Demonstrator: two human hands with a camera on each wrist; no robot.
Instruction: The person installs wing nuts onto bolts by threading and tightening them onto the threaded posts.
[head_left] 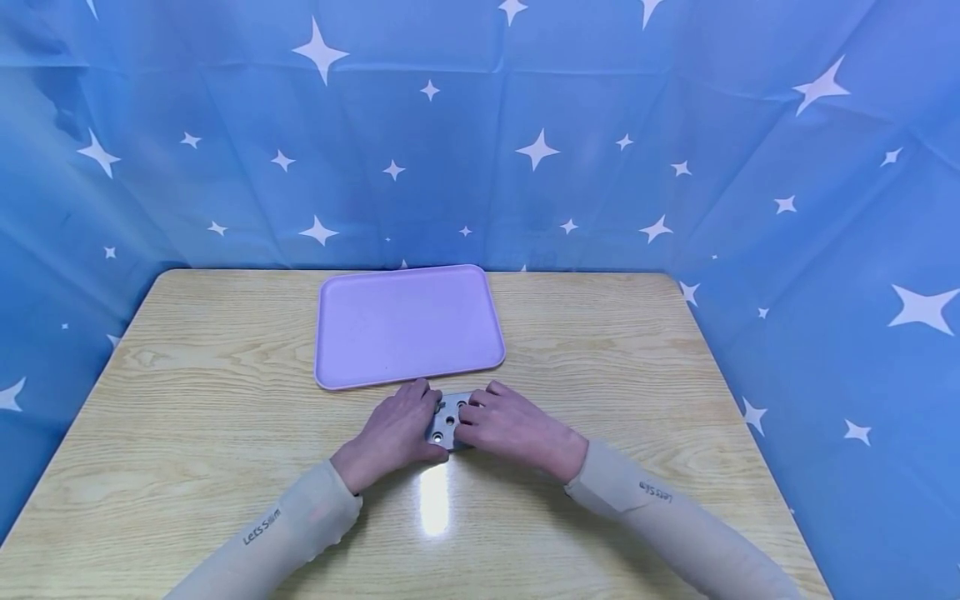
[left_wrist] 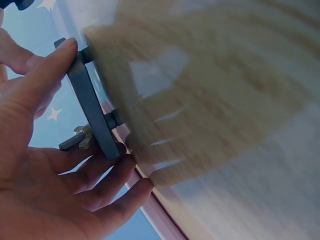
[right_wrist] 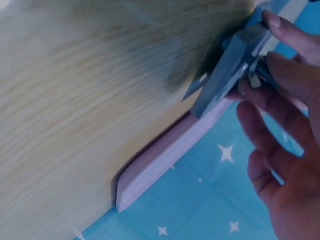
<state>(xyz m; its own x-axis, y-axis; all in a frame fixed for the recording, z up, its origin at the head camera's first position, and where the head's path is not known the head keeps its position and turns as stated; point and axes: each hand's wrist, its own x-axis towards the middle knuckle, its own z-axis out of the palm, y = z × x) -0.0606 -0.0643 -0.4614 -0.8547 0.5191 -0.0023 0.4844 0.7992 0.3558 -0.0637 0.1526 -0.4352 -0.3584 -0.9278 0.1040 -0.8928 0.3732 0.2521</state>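
Observation:
A grey metal plate (head_left: 450, 420) with several round holes lies between both hands, near the middle of the wooden table. My left hand (head_left: 399, 425) grips its left side, thumb on the near edge and fingers on the far edge. Beside those fingers, a threaded bolt (left_wrist: 72, 141) with a small metal nut (left_wrist: 87, 136) stands out from the plate's face. Short dark feet (left_wrist: 115, 118) hold the plate off the table. My right hand (head_left: 516, 427) is over the plate's right side, its thumb and fingers pinching a small dark bolt (right_wrist: 263, 72), mostly hidden by them.
Just beyond the hands lies a shallow purple tray (head_left: 408, 327), slightly turned. Wood-grain table (head_left: 202, 425) surrounds it. Blue star-printed cloth (head_left: 450, 192) hangs behind the table and along both sides.

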